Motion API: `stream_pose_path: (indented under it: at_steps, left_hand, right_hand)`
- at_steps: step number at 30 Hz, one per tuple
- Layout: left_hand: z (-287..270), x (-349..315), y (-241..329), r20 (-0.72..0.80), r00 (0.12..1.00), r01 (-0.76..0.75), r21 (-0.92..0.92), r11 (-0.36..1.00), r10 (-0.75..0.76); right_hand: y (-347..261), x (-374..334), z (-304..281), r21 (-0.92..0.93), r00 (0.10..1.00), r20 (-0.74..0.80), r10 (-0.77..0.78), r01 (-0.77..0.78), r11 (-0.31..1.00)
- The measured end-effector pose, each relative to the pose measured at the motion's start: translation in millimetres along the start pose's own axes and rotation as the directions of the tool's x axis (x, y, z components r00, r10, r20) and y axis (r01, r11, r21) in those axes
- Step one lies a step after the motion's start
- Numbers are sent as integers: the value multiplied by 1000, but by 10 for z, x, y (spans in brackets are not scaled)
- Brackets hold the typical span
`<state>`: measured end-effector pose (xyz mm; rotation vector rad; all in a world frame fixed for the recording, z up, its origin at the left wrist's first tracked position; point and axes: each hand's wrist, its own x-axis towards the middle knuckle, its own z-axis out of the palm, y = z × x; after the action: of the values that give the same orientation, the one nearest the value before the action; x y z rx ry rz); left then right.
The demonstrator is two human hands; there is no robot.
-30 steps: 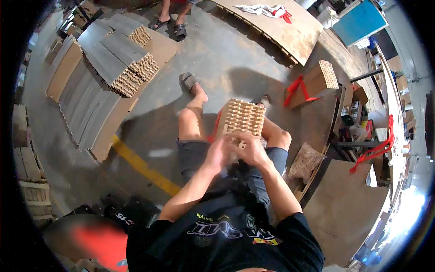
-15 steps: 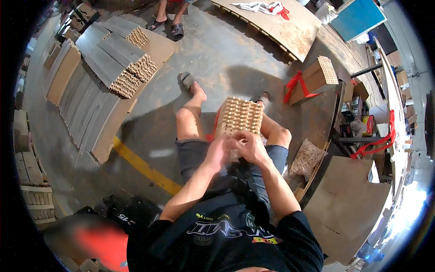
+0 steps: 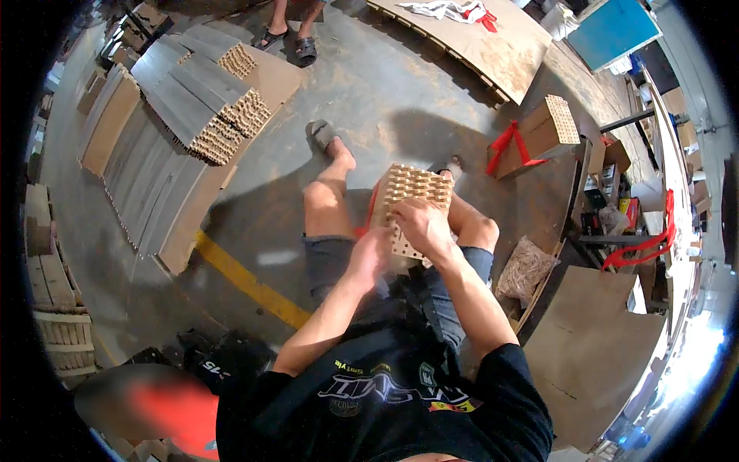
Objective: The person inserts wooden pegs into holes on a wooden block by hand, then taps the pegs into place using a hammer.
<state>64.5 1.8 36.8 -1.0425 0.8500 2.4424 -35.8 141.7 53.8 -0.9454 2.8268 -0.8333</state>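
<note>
1. Wooden pegs [image 3: 416,183] stand in close rows over the far part of a pale block [image 3: 405,246]; its near part shows small round holes. The block is between the person's thighs, pegged face up.
2. The right hand [image 3: 422,225] lies over the middle of that face, fingers bent and tips bunched at the edge of the pegged rows; I cannot tell whether they pinch a peg.
3. The left hand [image 3: 372,250] is just beside the block's near left side. It is blurred, so I cannot tell whether its fingers are spread or pressed together on something.
4. A red strap [image 3: 360,232] shows at the block's left side, near the left hand.
5. Dark shorts [image 3: 327,266] and a black shirt [image 3: 369,420] frame the near side.
6. Right of the right knee lies a bag [image 3: 527,271] of thin pale pieces. Beyond it, a second block [image 3: 525,152] has a red band [image 3: 504,146] around it.
7. Left of the legs, a yellow line [image 3: 250,285] crosses the floor [image 3: 262,208], near stacks of long grey boards [image 3: 154,189].
8. Farther ahead, a white and red cloth [image 3: 443,11] lies on a low wooden platform [image 3: 493,58]; another person's sandals [image 3: 305,51] are to its left.
9. At far right are a large brown sheet [image 3: 593,346] and a cluttered shelf [image 3: 616,239].
</note>
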Motion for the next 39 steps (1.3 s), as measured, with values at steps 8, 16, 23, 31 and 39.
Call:
stream_pose_path:
  at_steps: [8, 16, 23, 31, 39]
  left_hand:
    - [41, 11, 21, 39, 999, -24, 21, 999, 23]
    - [246, -132, 157, -13, 1000, -24, -4, 1000, 23]
    - [106, -196, -17, 112, 993, -32, 8, 999, 31]
    - [203, -51, -412, 159, 987, -15, 200, 980, -18]
    - [190, -73, -579, 187, 982, -52, 324, 945, -10]
  right_hand:
    - [-294, -3, -52, -303, 996, 75, -44, 65, 951]
    - [-345, 223, 53, -306, 934, 310, 177, -78, 949]
    - [-661, -381, -569, 457, 971, 61, 230, -232, 859]
    - [-290, -1040, -348, 396, 990, -59, 125, -91, 914]
    - [-339, -1061, -515, 418, 993, 30, 115, -117, 901]
